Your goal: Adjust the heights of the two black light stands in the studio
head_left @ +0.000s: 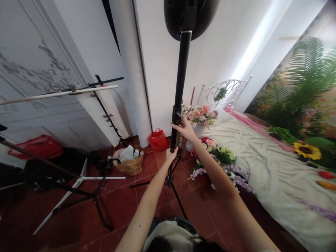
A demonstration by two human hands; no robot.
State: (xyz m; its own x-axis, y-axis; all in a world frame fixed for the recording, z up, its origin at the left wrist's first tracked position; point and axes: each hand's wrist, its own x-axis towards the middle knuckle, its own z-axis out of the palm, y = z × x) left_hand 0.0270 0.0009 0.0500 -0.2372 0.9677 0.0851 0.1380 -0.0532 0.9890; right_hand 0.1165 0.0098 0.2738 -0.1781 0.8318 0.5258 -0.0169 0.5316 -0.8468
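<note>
Directly in front of me rises a black light stand [183, 70], with a rounded black lamp head [170, 17] at its top. My left hand [172, 155] is closed around the lower part of its pole. Higher up, my right hand [187, 129] has its thumb and fingers around the locking collar [177, 113]; the knob there is mostly hidden by the fingers. Below my hands, the stand's tripod legs [179, 199] spread over the red tiled floor [120, 199].
A bed [262, 157] with a cream cover lies at right, beside artificial flowers [202, 113]. A wicker basket [132, 166] and a red bag [158, 140] sit near the wall. Other stands [91, 194] and a white crossbar [97, 89] occupy the left.
</note>
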